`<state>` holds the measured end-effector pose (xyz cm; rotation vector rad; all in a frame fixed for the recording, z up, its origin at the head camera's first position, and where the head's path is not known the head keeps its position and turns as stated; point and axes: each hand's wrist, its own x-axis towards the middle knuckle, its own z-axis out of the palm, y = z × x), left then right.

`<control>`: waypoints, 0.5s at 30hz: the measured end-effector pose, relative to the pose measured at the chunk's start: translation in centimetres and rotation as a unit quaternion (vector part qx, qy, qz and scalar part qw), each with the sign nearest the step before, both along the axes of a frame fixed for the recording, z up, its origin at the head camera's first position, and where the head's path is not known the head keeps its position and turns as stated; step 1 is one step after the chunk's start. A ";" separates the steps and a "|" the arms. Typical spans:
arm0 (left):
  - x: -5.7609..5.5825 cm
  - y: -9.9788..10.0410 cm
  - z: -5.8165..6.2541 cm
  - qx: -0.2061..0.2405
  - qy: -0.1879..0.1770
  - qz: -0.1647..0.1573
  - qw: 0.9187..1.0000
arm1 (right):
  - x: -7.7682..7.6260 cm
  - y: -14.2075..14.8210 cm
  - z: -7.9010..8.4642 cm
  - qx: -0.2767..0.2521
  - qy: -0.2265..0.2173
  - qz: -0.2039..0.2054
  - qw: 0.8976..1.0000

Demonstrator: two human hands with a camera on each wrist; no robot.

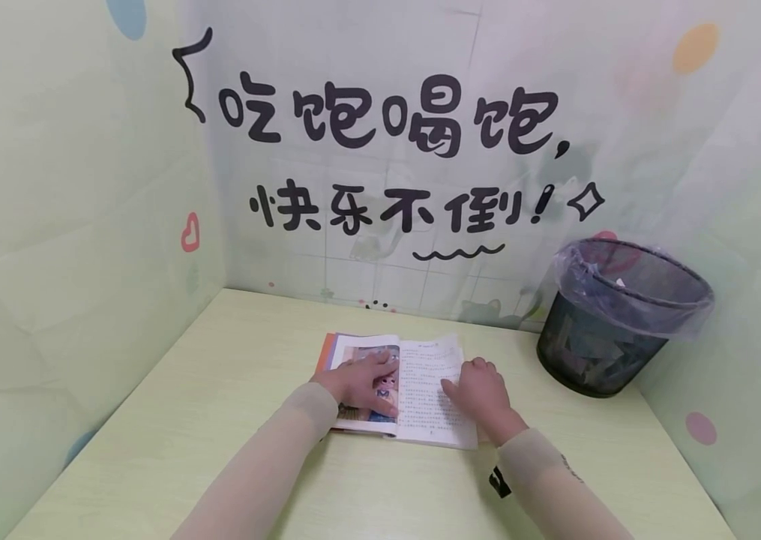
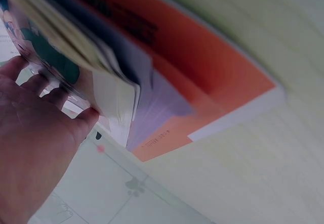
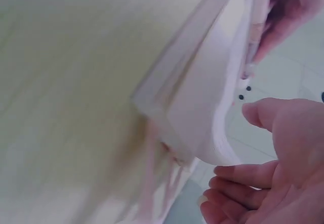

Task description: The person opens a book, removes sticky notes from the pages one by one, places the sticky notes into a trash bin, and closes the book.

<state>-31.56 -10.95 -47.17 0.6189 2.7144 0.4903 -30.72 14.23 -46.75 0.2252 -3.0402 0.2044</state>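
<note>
An open book [image 1: 430,416] lies on the table, with a colour picture on its left page and printed text on its right page. My left hand [image 1: 361,382] rests spread over the picture page. The left wrist view shows its fingers [image 2: 58,96] on that page, above a lavender sheet and the orange cover [image 2: 217,67]. At the right edge of the text page is my right hand [image 1: 484,394]. In the right wrist view its thumb [image 3: 260,114] stands apart from its loosely bent fingers, and the curved pages [image 3: 207,107] reach the index finger.
A black mesh bin [image 1: 596,345] with a clear plastic liner stands at the table's back right. Printed walls surround the pale table [image 1: 184,405] at the left, back and right. A small black object [image 1: 499,481] shows beside the right sleeve.
</note>
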 end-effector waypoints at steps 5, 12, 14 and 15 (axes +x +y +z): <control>-0.1 0.0 0.2 -0.007 -0.002 -0.001 1.000 | 0.2 0.2 1.9 -0.128 -0.002 0.008 0.992; -0.4 0.0 0.1 -0.023 0.003 -0.004 1.000 | -0.1 0.7 2.5 -0.337 -0.053 0.009 0.940; -0.5 -0.1 0.1 -0.027 0.009 -0.007 1.000 | -0.1 0.7 2.2 -0.404 -0.083 0.004 0.911; -0.5 -0.1 0.1 -0.028 0.012 -0.008 1.000 | -0.1 0.7 2.0 -0.437 -0.098 -0.001 0.894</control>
